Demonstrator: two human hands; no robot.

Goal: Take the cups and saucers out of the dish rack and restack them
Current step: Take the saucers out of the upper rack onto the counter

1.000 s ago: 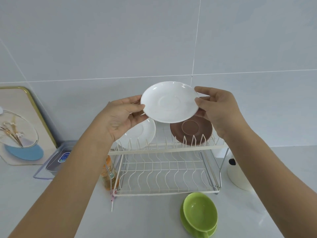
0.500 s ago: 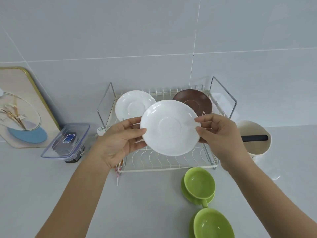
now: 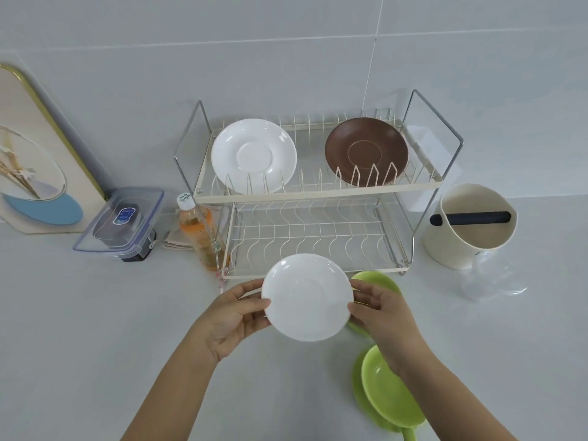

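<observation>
Lowered from the rack, white saucer (image 3: 307, 296) sits clasped between left hand (image 3: 234, 319) and right hand (image 3: 383, 319)

In the lower middle of the frame we hold a plain white saucer (image 3: 307, 296) by its two side edges, face up. Above it stands the two-tier wire dish rack (image 3: 318, 192); its upper tier keeps a second white saucer (image 3: 253, 155) at left and a brown saucer (image 3: 366, 151) at right, both propped upright. Two green cups (image 3: 393, 389) on green saucers sit at lower right.
</observation>
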